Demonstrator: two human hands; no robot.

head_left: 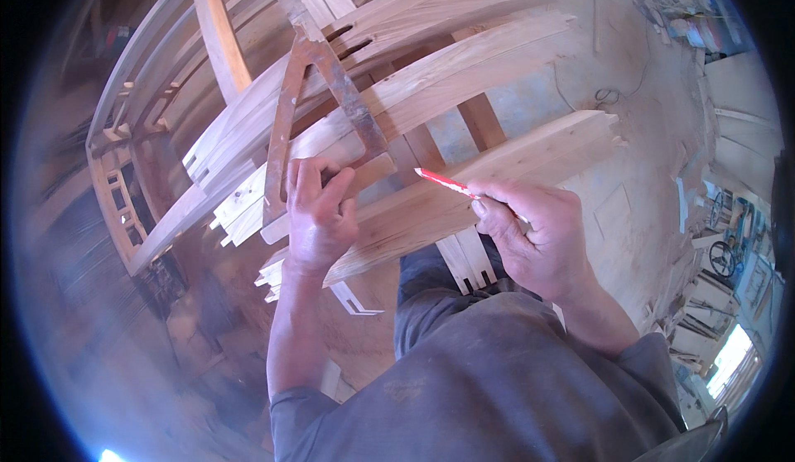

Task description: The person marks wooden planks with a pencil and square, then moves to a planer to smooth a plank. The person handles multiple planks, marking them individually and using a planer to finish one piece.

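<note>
My left hand point(319, 218) is closed on the wooden base bar of a worn, brown triangular set square point(344, 85). The square lies across curved, pale wooden pieces, its tip pointing away from me. Between the thumb and fingers of my right hand point(534, 226) is a red pencil point(445, 180), its tip pointing left toward the square. The pencil is above the nearest curved timber point(530, 160), and I cannot tell whether it touches the wood. Cut tenons show at that timber's left end. Another curved timber point(464, 64) lies just beyond, partly under the square.
Slotted curved pieces point(447, 15) lie farther off, with a curved wooden frame point(112, 189) at the left. Short slotted pieces point(465, 259) stick out near my lap. A thin cord point(609, 95) lies on the floor. Offcuts and a handwheel point(722, 257) are at the far right.
</note>
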